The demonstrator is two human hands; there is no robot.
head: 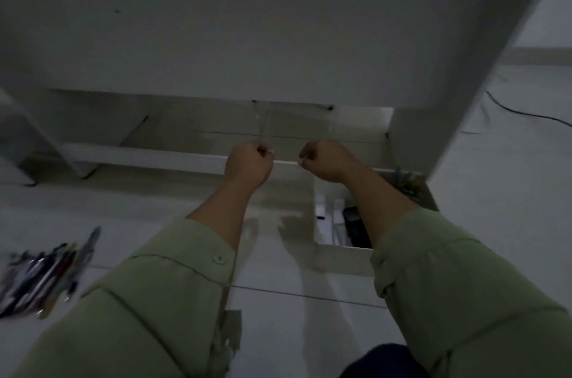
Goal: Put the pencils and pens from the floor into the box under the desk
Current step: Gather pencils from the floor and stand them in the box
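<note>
A heap of pens and pencils (43,278) lies on the pale floor (278,315) at the far left, well apart from both hands. The box (343,257) sits open under the white desk (247,21), beneath the right forearm. The left hand (247,165) and right hand (326,160) are both curled tight, each seeming to pinch a thin clear thing too blurred to identify.
</note>
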